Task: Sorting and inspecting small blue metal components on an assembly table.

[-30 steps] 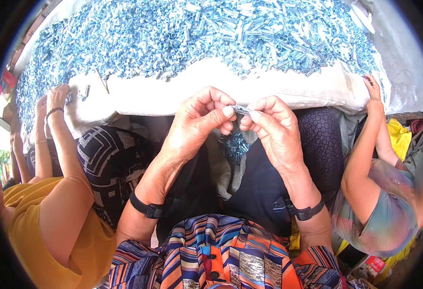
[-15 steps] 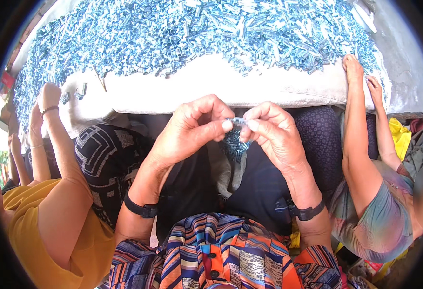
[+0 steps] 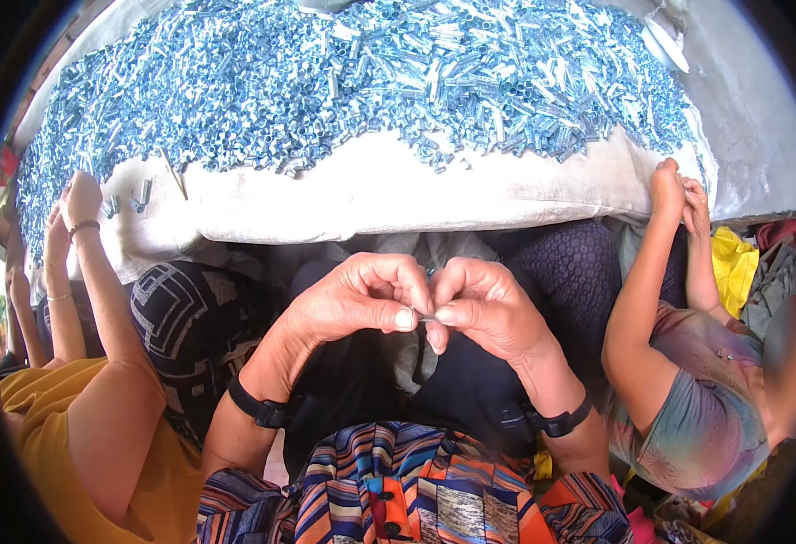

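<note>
The left hand (image 3: 357, 299) and right hand (image 3: 484, 304) meet knuckle to knuckle over the lap, below the near edge of the table. Both are curled into loose fists, fingers folded inward, thumbs stretched toward each other. Between the left thumb tip and the right thumb and forefinger sits a small metal piece (image 3: 425, 317), pinched from both sides; it is too small to tell its shape. Both hands are closed on it, and the fingertips touch around it. The forearms come up from the lower edge and angle inward, so the wrists stand well apart while the hands join. Each wrist wears a black band (image 3: 257, 408).

Beyond the hands, a white sack (image 3: 371, 195) covers the table, and a broad heap of blue tubes (image 3: 352, 77) lies across it, thinning toward the near edge.

On the left, a person in a yellow top (image 3: 39, 435) reaches up, one hand (image 3: 82, 195) resting at the sack's edge near a few loose tubes. On the right, another person's arm (image 3: 638, 299) rises steeply, its hand (image 3: 670, 181) touching the sack's corner. A dark patterned cloth (image 3: 189, 322) lies between the left forearm and the person in yellow
</note>
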A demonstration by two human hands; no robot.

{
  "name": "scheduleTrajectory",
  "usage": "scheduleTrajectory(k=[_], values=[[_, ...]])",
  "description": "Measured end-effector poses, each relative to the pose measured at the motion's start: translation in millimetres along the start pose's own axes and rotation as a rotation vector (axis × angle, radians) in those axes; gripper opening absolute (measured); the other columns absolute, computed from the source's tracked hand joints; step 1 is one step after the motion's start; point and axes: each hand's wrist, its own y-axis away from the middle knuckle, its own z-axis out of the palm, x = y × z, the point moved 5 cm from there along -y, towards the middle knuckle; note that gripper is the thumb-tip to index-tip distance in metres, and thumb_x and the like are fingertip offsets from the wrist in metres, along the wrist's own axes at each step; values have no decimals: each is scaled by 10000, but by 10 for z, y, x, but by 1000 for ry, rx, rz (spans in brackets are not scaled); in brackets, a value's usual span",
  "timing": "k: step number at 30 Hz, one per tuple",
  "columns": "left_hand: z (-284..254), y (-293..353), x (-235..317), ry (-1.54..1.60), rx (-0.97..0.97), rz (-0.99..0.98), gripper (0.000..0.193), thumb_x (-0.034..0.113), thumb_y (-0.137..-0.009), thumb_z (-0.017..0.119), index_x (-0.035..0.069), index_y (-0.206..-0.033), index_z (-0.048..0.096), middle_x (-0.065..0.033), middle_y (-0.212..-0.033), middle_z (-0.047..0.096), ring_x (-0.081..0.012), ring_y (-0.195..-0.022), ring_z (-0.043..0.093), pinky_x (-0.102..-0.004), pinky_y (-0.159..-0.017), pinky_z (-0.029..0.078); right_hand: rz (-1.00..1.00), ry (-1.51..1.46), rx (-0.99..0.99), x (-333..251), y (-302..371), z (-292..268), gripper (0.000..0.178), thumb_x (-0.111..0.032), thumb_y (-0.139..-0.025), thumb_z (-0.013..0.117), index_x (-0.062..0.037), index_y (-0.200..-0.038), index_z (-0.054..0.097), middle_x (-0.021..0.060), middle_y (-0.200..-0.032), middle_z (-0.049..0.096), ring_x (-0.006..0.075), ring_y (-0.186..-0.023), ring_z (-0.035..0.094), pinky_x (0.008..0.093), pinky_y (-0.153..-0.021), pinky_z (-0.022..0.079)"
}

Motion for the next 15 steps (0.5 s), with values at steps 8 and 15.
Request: scheduleTrajectory(k=[8,15], values=[[28,-38,114,-208,188,-6,117,122,-830,686,45,-833,598,21,-761,573,-45,-674,482,-195,-599,375,-140,904,102,-481,-134,-53,110,-116,-867,636,-10,-883,609,-18,-770,595,35,-748,523,217,-663,449],[89,-142,255,-980,312,-39,171,147,-825,685,13,-872,590,-15,-635,528,-77,-614,474,-259,-575,418,-447,1434,764,-1262,-487,-837,162,-165,-804,626,-8,-838,604,152,-790,635,273,-753,635,366,-685,486]])
